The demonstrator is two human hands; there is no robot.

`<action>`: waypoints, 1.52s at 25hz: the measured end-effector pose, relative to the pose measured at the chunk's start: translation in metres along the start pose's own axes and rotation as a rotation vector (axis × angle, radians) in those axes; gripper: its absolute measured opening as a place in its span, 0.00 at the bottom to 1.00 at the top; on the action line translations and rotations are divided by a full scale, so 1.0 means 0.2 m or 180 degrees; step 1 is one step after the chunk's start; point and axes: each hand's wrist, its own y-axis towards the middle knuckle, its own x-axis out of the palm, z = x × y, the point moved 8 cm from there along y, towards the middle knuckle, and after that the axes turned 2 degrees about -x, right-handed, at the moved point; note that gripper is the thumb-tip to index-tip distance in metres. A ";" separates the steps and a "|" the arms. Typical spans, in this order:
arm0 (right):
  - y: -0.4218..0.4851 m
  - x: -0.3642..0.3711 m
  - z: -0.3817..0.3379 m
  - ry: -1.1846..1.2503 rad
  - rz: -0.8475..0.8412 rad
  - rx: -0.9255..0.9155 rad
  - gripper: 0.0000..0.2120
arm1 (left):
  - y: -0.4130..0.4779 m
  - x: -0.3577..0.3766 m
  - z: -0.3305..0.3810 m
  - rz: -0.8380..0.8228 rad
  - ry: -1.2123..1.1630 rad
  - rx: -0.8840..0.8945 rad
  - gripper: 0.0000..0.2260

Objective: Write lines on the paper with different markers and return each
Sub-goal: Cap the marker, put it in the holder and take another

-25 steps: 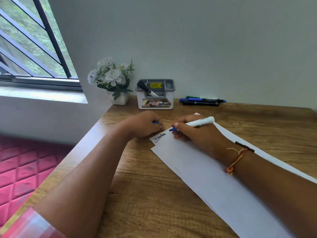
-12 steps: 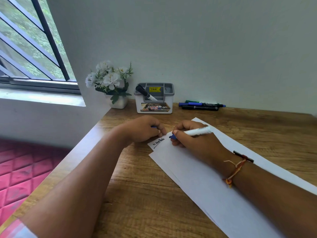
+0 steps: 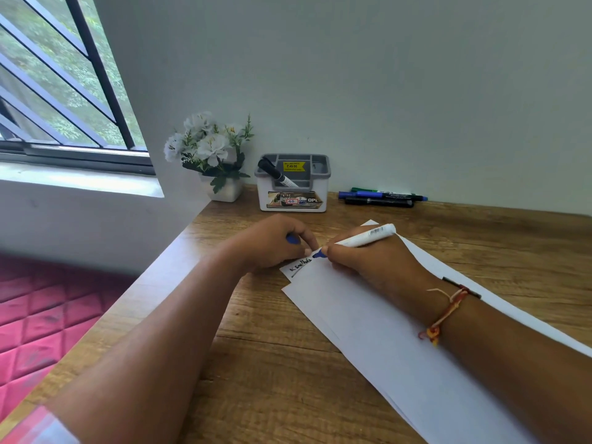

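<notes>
While at paper corner, marker tip.

A thread bracelet is worn around the wrist behind the right hand. It is twisted from red, orange-yellow and cream strands. A loose cream end is seen near its upper part, and a red and yellow knotted tuft at its lower end. The forearm behind the left hand is left bare up to a sleeve, which is blurred and patterned in pink-red and pale bluish bands.

Marker in right hand, on paper
</notes>
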 end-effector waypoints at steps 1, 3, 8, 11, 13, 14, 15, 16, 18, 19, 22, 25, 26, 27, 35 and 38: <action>0.00 0.00 0.00 0.0001 0.0028 -0.0028 0.07 | 0.00 0.00 0.00 0.0010 -0.0013 -0.0003 0.07; -0.01 -0.01 0.00 0.0172 0.0095 -0.0099 0.04 | 0.00 0.00 0.00 0.0014 -0.0049 -0.0020 0.07; 0.01 0.01 0.01 0.0147 0.0132 -0.0083 0.05 | 0.00 0.00 0.00 -0.0030 -0.0043 -0.0097 0.08; -0.01 0.00 -0.02 0.0052 0.0076 -0.0189 0.05 | 0.00 0.00 0.00 -0.0048 -0.0014 -0.0099 0.08; 0.00 0.01 0.01 0.0116 0.0032 -0.0140 0.03 | 0.00 0.00 0.00 -0.0063 -0.0048 -0.0116 0.09; 0.02 0.02 0.02 0.0097 0.0033 -0.0092 0.05 | 0.01 0.00 0.00 -0.0062 -0.0054 -0.0118 0.09; 0.04 0.04 0.05 0.0036 0.0032 -0.0017 0.04 | 0.01 0.00 -0.01 -0.0061 -0.0052 -0.0112 0.09; 0.06 0.04 0.07 0.0037 0.0099 0.0124 0.03 | 0.01 0.00 -0.01 -0.0063 -0.0052 -0.0106 0.09; 0.07 0.05 0.11 0.0218 0.0235 0.0320 0.07 | 0.01 0.01 -0.01 -0.0075 -0.0063 -0.0108 0.09; 0.08 0.05 0.11 0.0135 0.0217 0.0245 0.06 | 0.01 0.01 -0.01 -0.0077 -0.0068 -0.0116 0.09; 0.03 0.02 0.05 -0.0207 0.0152 0.0059 0.03 | 0.01 0.01 -0.01 -0.0082 -0.0062 -0.0114 0.08; 0.02 0.01 0.06 0.0151 0.0218 0.0042 0.02 | 0.01 0.01 -0.01 -0.0078 -0.0054 -0.0097 0.08; 0.01 0.01 0.05 0.0300 0.0257 0.0097 0.02 | 0.01 0.01 -0.01 -0.0081 -0.0074 -0.0093 0.08; 0.02 0.01 0.07 0.0359 0.0270 0.0113 0.03 | 0.01 0.01 -0.01 -0.0087 -0.0087 -0.0087 0.08; 0.02 0.00 0.07 0.0327 0.0323 0.0039 0.01 | 0.02 0.01 -0.01 -0.0095 -0.0090 -0.0090 0.09; 0.03 0.00 0.06 0.0074 0.0264 0.0049 0.01 | 0.02 0.01 -0.01 -0.0112 -0.0098 -0.0101 0.09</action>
